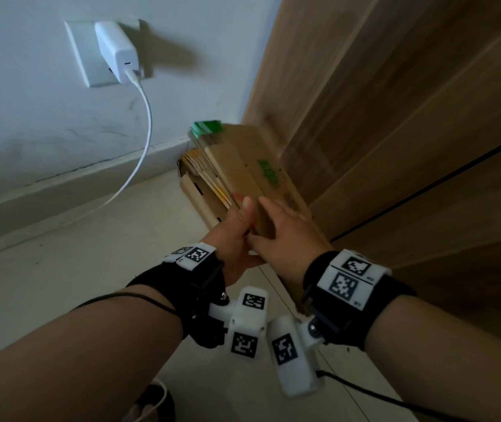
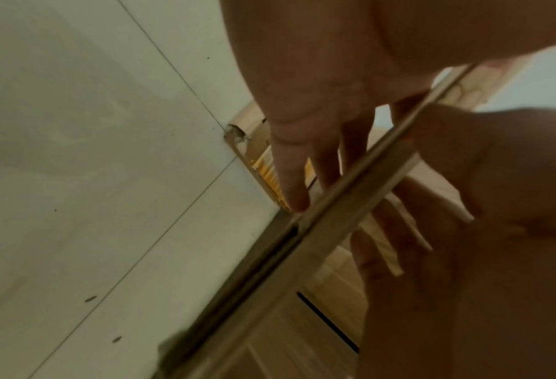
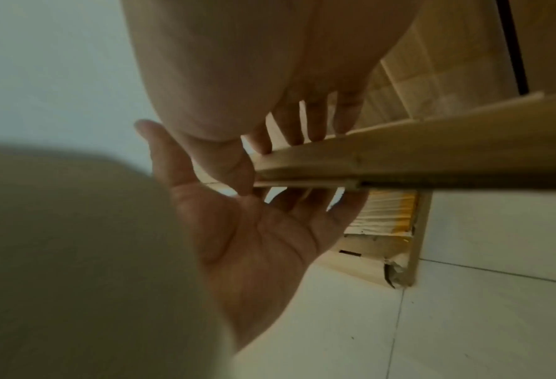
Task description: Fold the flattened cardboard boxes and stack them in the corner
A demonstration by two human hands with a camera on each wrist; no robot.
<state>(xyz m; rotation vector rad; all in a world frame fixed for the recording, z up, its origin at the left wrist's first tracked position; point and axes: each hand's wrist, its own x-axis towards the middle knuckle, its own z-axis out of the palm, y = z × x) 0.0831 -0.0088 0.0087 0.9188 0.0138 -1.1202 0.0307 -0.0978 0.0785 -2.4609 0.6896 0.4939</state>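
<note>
A folded box (image 1: pixel 252 178) is held edge-on between both hands, above and just near of the stack (image 1: pixel 203 175) leaning in the far corner where the wall (image 1: pixel 45 123) meets the wooden panel (image 1: pixel 395 102). The left hand (image 1: pixel 237 236) is placed under the near end with fingers straight and thumb over the edge; the right hand (image 1: pixel 282 236) is laid flat on the top face, fingers extended. This sandwich hold is judged to keep the layers closed while the box is slid onto the stack. The open left palm (image 3: pixel 254 238) under the box is shown only by the right wrist view, and the floor (image 2: pixel 108 179) seam beside the stack by the left wrist view. The charger (image 1: pixel 116 51) and cable (image 1: pixel 144 138) appear in the head view only.
</note>
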